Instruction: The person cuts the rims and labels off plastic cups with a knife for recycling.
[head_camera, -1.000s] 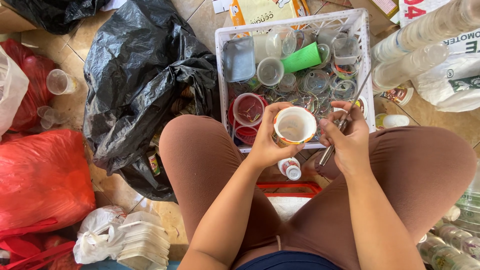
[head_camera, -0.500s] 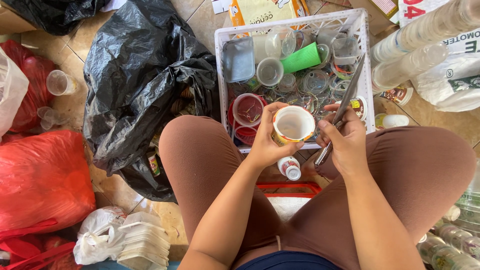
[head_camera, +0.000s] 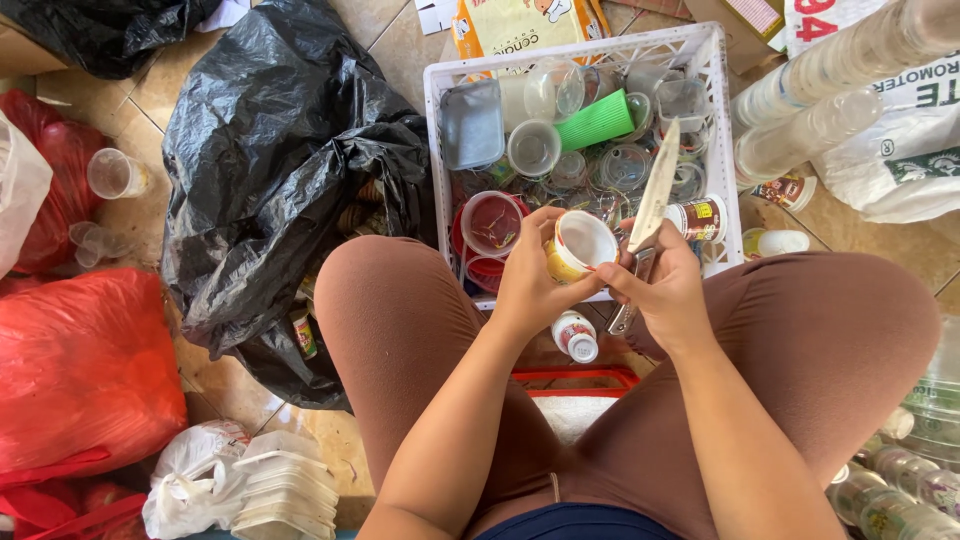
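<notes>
My left hand grips a small white cup with a yellow printed wrap, its mouth tilted toward the right. My right hand holds a knife by the handle; the pale blade points up and away, right beside the cup's rim. Both hands hover between my knees, just in front of a white plastic crate filled with several clear cups, lids, a red tub and a green cup. A small white bottle lies on the floor below my hands.
A big black rubbish bag sits to the left, red bags beyond it. Stacked clear cups and a white sack lie at the right. White foam trays rest at bottom left, bottles at bottom right.
The knife blade has swung upward from pointing down by the cup to standing up over the crate. The cup has tipped more on its side.
</notes>
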